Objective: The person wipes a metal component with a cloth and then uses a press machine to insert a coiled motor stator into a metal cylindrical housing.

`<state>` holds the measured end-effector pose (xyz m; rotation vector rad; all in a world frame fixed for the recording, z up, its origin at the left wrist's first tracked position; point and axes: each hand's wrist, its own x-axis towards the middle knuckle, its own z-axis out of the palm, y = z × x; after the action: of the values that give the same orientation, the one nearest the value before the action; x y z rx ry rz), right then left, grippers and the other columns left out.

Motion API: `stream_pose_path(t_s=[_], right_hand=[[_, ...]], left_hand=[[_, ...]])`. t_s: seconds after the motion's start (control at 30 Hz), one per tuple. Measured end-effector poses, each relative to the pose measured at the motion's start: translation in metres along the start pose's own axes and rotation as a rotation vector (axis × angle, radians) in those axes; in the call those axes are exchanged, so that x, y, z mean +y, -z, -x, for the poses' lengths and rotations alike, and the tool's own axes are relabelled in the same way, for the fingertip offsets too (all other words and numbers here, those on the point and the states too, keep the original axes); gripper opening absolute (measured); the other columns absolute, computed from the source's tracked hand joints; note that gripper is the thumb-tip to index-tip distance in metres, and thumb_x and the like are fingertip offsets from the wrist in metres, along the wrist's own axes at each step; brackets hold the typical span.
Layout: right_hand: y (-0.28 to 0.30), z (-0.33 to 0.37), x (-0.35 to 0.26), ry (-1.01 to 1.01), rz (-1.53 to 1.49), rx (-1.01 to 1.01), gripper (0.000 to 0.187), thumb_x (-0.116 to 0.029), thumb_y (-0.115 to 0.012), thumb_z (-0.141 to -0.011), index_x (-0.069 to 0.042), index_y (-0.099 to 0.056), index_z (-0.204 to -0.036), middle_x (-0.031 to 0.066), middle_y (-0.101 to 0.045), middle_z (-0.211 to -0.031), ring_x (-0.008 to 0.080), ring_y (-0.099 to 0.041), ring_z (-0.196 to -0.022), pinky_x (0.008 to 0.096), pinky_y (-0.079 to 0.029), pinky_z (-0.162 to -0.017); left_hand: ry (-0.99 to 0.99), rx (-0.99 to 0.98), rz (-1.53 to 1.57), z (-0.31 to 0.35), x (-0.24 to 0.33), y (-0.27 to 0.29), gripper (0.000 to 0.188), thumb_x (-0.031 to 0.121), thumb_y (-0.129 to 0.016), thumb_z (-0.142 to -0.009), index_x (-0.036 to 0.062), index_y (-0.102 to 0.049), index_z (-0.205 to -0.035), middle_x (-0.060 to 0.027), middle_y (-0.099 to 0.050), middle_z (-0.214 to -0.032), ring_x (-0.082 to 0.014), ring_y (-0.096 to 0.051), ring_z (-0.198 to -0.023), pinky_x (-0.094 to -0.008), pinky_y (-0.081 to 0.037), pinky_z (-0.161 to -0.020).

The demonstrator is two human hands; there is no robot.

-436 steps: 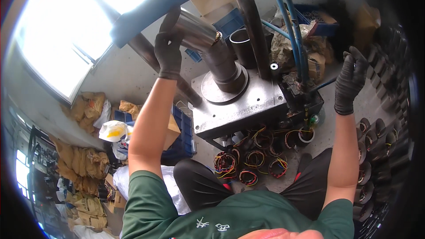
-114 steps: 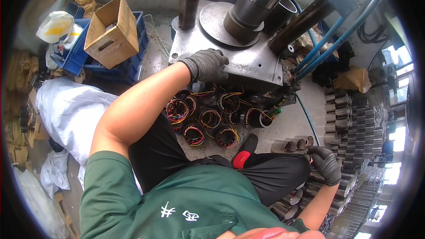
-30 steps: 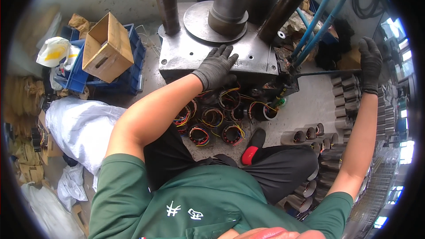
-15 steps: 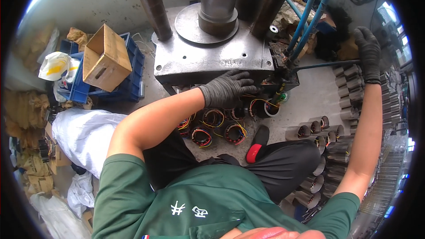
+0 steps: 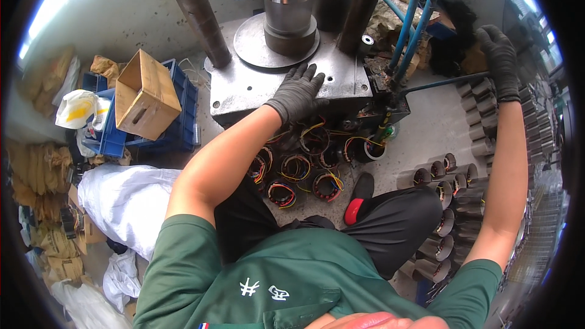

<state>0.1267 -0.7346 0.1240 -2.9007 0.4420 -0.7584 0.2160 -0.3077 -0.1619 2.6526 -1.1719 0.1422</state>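
My left hand (image 5: 298, 94), in a dark grey knit glove, lies palm down with spread fingers on the front edge of the press's steel table (image 5: 237, 100). Nothing is held in it. My right hand (image 5: 498, 64), gloved alike, is out at the right, closed at the end of a long thin lever (image 5: 448, 81); its fingertips are partly hidden. Above the table, the bright press ram (image 5: 289, 0) stands over a round plate (image 5: 250, 49). Below the front edge, several motor stators (image 5: 296, 167) with coloured wires sit on the floor, near a dark cylinder (image 5: 370, 150).
Rows of metal cylinders (image 5: 481, 103) line the right side, some holding wired stators. Two steel columns (image 5: 201, 18) and blue hoses (image 5: 405, 30) rise around the press. At left are a cardboard box (image 5: 148, 94) on blue crates (image 5: 184, 94) and a white sack (image 5: 125, 198).
My left hand has moved up and slightly left, from in front of the table's edge onto its top. The right hand stays at the lever's end, and the whole view has shifted slightly.
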Motion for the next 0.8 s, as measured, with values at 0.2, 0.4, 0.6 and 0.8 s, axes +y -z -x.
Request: stream_pose_path(t_s=[0.2, 0.4, 0.6, 0.8], right_hand=[[-0.002, 0.0, 0.005, -0.021, -0.004, 0.013, 0.041, -0.045, -0.065, -0.096, -0.015, -0.071, -0.122, 0.0116, -0.075, -0.105, 0.0256, -0.071, -0.102, 0.0363, -0.051, -0.094], [-0.005, 0.003, 0.015, 0.123, 0.052, 0.141, 0.034, -0.041, -0.063, -0.096, -0.013, -0.073, -0.112, 0.0161, -0.073, -0.1, 0.0307, -0.071, -0.095, 0.039, -0.052, -0.088], [-0.003, 0.021, 0.049, 0.483, 0.284, 0.303, 0.023, -0.026, -0.062, -0.098, -0.008, -0.069, -0.109, 0.017, -0.071, -0.1, 0.0344, -0.069, -0.092, 0.041, -0.053, -0.083], [0.013, 0.13, 0.008, 0.283, -0.102, 0.104, 0.013, -0.013, -0.062, -0.096, -0.002, -0.066, -0.103, 0.0162, -0.068, -0.091, 0.0345, -0.068, -0.086, 0.0385, -0.055, -0.079]], left_hand=[[-0.04, -0.054, 0.018, -0.002, 0.012, -0.004, 0.081, 0.052, -0.064, -0.093, 0.0062, -0.039, -0.155, -0.0258, -0.032, -0.162, -0.0444, -0.025, -0.153, -0.0545, -0.021, -0.125], [-0.115, -0.047, 0.042, 0.01, 0.019, 0.001, 0.082, 0.05, -0.069, -0.09, 0.0051, -0.042, -0.152, -0.0252, -0.033, -0.161, -0.0438, -0.026, -0.152, -0.0552, -0.021, -0.125], [-0.114, -0.111, 0.07, 0.014, 0.032, 0.003, 0.083, 0.046, -0.073, -0.087, 0.005, -0.043, -0.152, -0.0224, -0.033, -0.162, -0.0421, -0.026, -0.153, -0.0557, -0.021, -0.125], [-0.107, -0.136, 0.076, 0.039, 0.042, 0.007, 0.081, 0.046, -0.075, -0.085, 0.0071, -0.047, -0.151, -0.0211, -0.034, -0.162, -0.0412, -0.027, -0.153, -0.0554, -0.023, -0.124]])
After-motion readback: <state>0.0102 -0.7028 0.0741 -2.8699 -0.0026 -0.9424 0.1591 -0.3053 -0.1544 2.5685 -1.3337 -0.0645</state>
